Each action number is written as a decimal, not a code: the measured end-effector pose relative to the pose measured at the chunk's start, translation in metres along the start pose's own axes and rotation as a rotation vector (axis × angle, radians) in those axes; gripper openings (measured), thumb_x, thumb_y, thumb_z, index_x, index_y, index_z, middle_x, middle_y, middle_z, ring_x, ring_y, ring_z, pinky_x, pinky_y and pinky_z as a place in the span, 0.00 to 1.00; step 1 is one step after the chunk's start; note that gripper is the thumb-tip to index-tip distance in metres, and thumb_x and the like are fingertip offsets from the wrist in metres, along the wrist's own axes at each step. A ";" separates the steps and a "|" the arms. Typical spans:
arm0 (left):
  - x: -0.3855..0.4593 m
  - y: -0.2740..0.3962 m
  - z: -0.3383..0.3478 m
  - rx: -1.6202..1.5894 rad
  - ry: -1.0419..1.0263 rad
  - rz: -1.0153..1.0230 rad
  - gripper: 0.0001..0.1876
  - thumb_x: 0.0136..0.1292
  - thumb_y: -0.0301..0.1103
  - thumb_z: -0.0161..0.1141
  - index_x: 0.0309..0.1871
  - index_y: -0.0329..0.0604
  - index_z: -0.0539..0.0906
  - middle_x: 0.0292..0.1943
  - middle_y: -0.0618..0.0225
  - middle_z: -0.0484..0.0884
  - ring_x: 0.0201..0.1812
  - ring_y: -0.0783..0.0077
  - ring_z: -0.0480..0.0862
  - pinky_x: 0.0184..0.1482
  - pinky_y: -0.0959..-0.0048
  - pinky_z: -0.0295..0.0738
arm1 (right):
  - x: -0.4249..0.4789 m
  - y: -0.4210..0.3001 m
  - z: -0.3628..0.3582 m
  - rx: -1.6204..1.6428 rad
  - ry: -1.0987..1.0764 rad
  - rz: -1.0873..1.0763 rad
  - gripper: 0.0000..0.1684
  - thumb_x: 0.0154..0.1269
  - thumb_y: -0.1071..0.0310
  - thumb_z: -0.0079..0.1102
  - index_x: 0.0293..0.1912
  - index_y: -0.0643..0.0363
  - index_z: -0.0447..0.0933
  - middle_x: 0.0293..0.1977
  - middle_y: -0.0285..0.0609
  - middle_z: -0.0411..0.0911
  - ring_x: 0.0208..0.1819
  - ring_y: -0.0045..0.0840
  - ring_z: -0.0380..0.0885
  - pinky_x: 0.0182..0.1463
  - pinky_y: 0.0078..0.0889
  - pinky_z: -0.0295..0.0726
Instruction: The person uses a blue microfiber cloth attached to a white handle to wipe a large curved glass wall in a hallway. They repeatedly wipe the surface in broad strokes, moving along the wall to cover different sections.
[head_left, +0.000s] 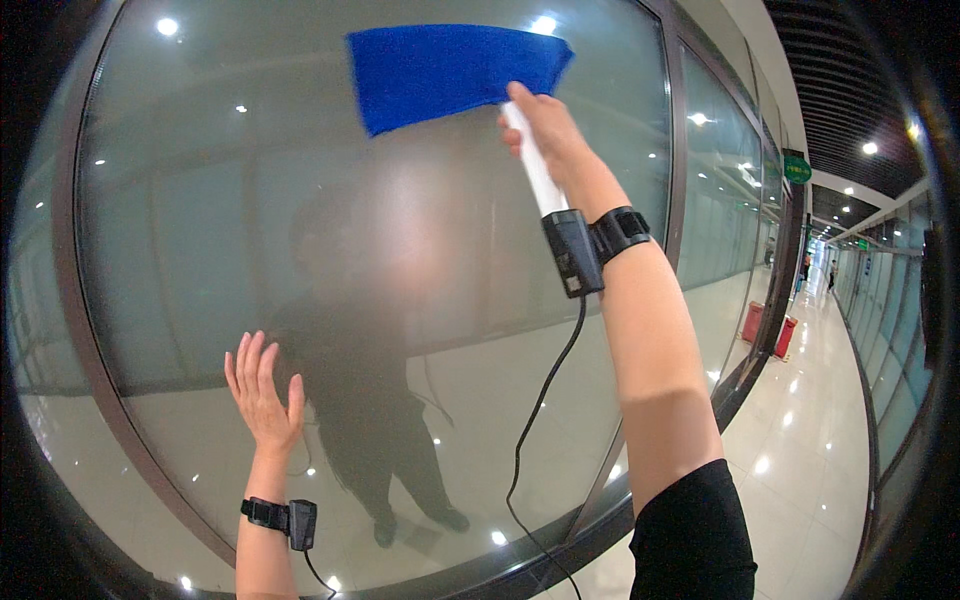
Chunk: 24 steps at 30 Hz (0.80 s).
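A large framed glass pane (450, 300) fills most of the view and reflects the wearer's dark outline. At the upper right, my right hand (544, 124) grips the white handle (534, 161) of a tool with a wide blue cloth head (450, 75). This blue head lies along the upper part of the pane; whether it presses on the glass cannot be told. Lower left, my left hand (264, 390) is raised before the glass with its fingers apart, holding nothing. Each wrist carries a black strap and a small cabled box.
A dark metal frame post (679, 150) borders the pane on the right. Beyond it, a corridor with a shiny tiled floor (795, 450) runs into the distance, with red boards (785, 337) and people (832, 275) far off. Black cables hang from both wrist boxes.
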<state>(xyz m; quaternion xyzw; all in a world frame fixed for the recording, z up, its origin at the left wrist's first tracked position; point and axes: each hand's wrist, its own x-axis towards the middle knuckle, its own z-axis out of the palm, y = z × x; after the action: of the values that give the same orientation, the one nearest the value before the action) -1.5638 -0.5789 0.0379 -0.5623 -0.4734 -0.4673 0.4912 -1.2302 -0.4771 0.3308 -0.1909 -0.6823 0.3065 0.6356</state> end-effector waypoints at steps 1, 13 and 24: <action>-0.003 -0.005 0.002 0.031 -0.021 0.028 0.25 0.60 0.35 0.54 0.61 0.45 0.65 0.66 0.60 0.62 0.69 0.55 0.58 0.71 0.51 0.43 | 0.005 0.007 -0.014 0.041 0.038 0.005 0.19 0.69 0.52 0.50 0.35 0.59 0.66 0.24 0.37 0.72 0.17 0.15 0.68 0.17 0.18 0.68; -0.008 -0.007 0.005 0.095 -0.066 0.090 0.29 0.61 0.43 0.53 0.65 0.48 0.63 0.69 0.59 0.58 0.71 0.55 0.55 0.71 0.50 0.42 | -0.257 0.230 -0.052 0.109 0.045 0.420 0.31 0.70 0.43 0.40 0.20 0.55 0.67 0.11 0.34 0.67 0.11 0.19 0.66 0.13 0.23 0.64; -0.013 -0.015 0.005 0.092 -0.099 0.113 0.26 0.63 0.43 0.50 0.64 0.49 0.67 0.69 0.60 0.59 0.71 0.55 0.55 0.71 0.51 0.42 | -0.224 0.172 0.005 0.283 0.002 0.331 0.29 0.70 0.44 0.44 0.19 0.54 0.66 0.10 0.32 0.65 0.10 0.16 0.63 0.13 0.20 0.62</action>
<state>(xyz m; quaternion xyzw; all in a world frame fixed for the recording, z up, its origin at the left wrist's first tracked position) -1.5795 -0.5742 0.0260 -0.5874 -0.4856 -0.3881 0.5182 -1.2303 -0.4969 0.0488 -0.2097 -0.5912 0.4993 0.5976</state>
